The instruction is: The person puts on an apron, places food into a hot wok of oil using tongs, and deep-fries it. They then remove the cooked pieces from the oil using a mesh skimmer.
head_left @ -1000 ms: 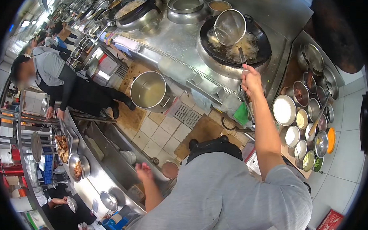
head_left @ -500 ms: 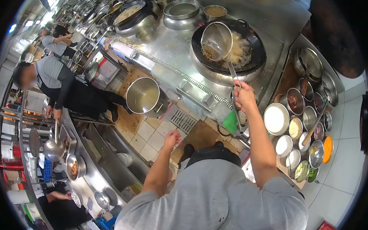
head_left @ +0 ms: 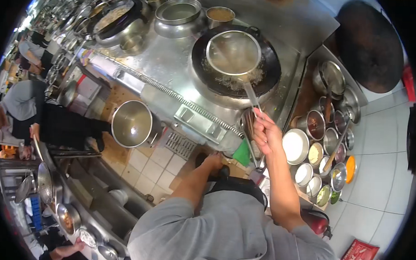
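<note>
Since the earlier frame, your strainer (head_left: 233,53) has swung squarer over the middle of the wok (head_left: 272,68) and shows larger, and your left hand (head_left: 212,162) has come across toward the front of your apron (head_left: 242,188).

Nearest you, the left hand has its fingers loosely bent, with nothing visible in it; whether it touches anything you cannot be told from this view. It has no part in steadying the strainer.

Your right hand (head_left: 267,135) pinches the end of the strainer's handle between thumb and curled fingers. That grip is judged weak: a full load on so long a reach could twist the bowl and tip it.

Just beside that hand, a green cloth (head_left: 242,152) hangs at the stove front; it could snag on your forearm. Metal bowls (head_left: 330,141) stand to your right, and a wide swing of the elbow could knock them.

Farther out, the strainer's bowl is above the wok, with foaming liquid (head_left: 254,77) under and beside it. Contact with the surface cannot be confirmed. A quick drop or jerk could splash your bare forearm.

Off to the left, a big pot (head_left: 141,111) stands on the floor; stepping back that way could trip you or spill it.
</note>
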Available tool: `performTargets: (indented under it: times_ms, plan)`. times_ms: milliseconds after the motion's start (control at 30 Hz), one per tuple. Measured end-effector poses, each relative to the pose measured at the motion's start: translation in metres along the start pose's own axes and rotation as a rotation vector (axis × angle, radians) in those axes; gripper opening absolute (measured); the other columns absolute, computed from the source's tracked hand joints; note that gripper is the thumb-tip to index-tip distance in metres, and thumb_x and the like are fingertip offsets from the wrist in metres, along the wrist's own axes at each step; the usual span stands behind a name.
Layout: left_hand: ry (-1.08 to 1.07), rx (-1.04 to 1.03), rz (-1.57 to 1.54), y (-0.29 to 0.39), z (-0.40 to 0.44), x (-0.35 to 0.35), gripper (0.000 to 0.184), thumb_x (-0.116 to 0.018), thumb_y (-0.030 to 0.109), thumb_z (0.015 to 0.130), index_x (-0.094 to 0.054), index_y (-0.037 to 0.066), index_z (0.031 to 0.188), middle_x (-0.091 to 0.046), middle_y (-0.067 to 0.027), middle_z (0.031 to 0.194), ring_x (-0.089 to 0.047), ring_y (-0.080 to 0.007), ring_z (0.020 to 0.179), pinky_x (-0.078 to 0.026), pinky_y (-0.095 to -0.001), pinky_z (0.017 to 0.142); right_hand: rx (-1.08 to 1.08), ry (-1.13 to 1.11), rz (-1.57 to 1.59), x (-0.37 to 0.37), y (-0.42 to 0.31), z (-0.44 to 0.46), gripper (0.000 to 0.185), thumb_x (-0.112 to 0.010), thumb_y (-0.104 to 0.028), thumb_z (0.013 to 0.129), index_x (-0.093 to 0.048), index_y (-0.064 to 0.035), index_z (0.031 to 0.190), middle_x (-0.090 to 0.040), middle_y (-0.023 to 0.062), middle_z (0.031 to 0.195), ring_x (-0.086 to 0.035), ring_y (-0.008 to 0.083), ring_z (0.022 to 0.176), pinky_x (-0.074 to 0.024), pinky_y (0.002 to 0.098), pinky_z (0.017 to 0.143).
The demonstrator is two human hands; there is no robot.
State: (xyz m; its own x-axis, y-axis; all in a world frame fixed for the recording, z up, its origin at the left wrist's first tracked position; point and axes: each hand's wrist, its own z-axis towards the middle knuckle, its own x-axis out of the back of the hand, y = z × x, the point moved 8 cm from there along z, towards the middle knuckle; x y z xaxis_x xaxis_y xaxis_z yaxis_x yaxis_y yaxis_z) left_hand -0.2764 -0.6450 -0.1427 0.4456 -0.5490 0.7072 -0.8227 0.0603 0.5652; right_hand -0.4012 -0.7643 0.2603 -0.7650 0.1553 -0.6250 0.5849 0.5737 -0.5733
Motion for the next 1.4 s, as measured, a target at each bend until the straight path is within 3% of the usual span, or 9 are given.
performTargets:
  times_ms: [67,100,200,367,500,767,1067,1333,1400]
  plan:
    - [-0.016,-0.103,0.054,0.007,0.013,-0.010,0.067,-0.064,0.029,0.083,-0.049,-0.001,0.140,-0.053,-0.0261,0.144,-0.051,-0.0428,0.134,-0.044,-0.0485,0.111,0.191,0.145,-0.163,0.010,-0.035,-0.005,0.039,-0.048,-0.005,0.101,-0.052,-0.0095,0.139,-0.048,-0.0002,0.069,-0.030,0.0063,0.039,-0.0239,0.0235,0.033]
    - [-0.198,0.039,0.024,0.020,0.000,0.015,0.069,-0.063,0.028,0.085,-0.043,0.003,0.146,-0.046,-0.0237,0.152,-0.046,-0.0414,0.139,-0.043,-0.0507,0.112,0.285,0.223,-0.276,0.019,-0.051,-0.002,0.039,-0.048,-0.005,0.100,-0.053,-0.0087,0.139,-0.049,-0.0001,0.067,-0.031,0.0064,0.039,-0.0247,0.0234,0.033]
    - [-0.290,0.070,0.027,0.041,-0.024,0.054,0.074,-0.062,0.029,0.087,-0.037,0.007,0.153,-0.039,-0.0217,0.157,-0.042,-0.0409,0.143,-0.041,-0.0512,0.114,0.468,0.510,-0.635,0.044,-0.094,0.008,0.040,-0.051,-0.006,0.100,-0.053,-0.0070,0.140,-0.052,-0.0013,0.067,-0.034,0.0054,0.041,-0.0250,0.0239,0.035]
    - [-0.286,0.053,0.111,0.029,-0.020,0.041,0.081,-0.063,0.029,0.088,-0.028,0.010,0.159,-0.035,-0.0195,0.161,-0.038,-0.0402,0.146,-0.040,-0.0557,0.113,0.677,0.571,-1.077,0.069,-0.129,0.044,0.042,-0.052,-0.008,0.101,-0.054,-0.0039,0.143,-0.054,-0.0025,0.068,-0.042,0.0052,0.048,-0.0314,0.0242,0.041]
    - [-0.355,0.098,0.107,0.024,-0.021,0.051,0.080,-0.062,0.028,0.088,-0.028,0.011,0.159,-0.036,-0.0203,0.161,-0.037,-0.0407,0.147,-0.041,-0.0564,0.111,0.572,0.586,-1.097,0.068,-0.125,0.059,0.043,-0.053,-0.008,0.100,-0.054,-0.0043,0.143,-0.054,-0.0022,0.069,-0.042,0.0057,0.048,-0.0306,0.0249,0.040]
    - [-0.274,0.093,0.151,0.015,-0.017,0.043,0.077,-0.062,0.027,0.089,-0.031,0.010,0.157,-0.042,-0.0212,0.156,-0.042,-0.0409,0.143,-0.042,-0.0567,0.109,0.290,0.392,-0.456,0.049,-0.094,0.076,0.036,-0.054,-0.006,0.099,-0.053,-0.0041,0.135,-0.051,0.0006,0.067,-0.032,0.0072,0.040,-0.0251,0.0250,0.036]
    - [-0.388,0.111,0.116,0.021,-0.020,0.042,0.074,-0.059,0.026,0.091,-0.032,0.010,0.157,-0.042,-0.0186,0.158,-0.038,-0.0397,0.146,-0.040,-0.0520,0.113,0.264,0.252,-0.156,0.061,-0.080,0.047,0.031,-0.051,-0.002,0.099,-0.057,-0.0070,0.129,-0.052,0.0019,0.068,-0.031,0.0077,0.040,-0.0262,0.0244,0.034]
    - [-0.289,0.133,0.129,0.016,-0.009,0.025,0.065,-0.055,0.027,0.094,-0.038,0.010,0.154,-0.039,-0.0179,0.159,-0.037,-0.0386,0.147,-0.040,-0.0535,0.114,0.368,0.322,-0.261,0.061,-0.101,0.015,0.031,-0.050,-0.006,0.102,-0.057,-0.0098,0.132,-0.051,-0.0010,0.069,-0.031,0.0053,0.040,-0.0232,0.0226,0.034]
    - [-0.234,0.160,0.100,0.013,-0.010,0.024,0.063,-0.056,0.028,0.095,-0.040,0.009,0.152,-0.041,-0.0174,0.158,-0.038,-0.0380,0.146,-0.040,-0.0533,0.113,0.439,0.512,-0.495,0.065,-0.114,0.008,0.034,-0.051,-0.007,0.102,-0.055,-0.0093,0.136,-0.052,-0.0017,0.068,-0.033,0.0048,0.042,-0.0231,0.0223,0.036]
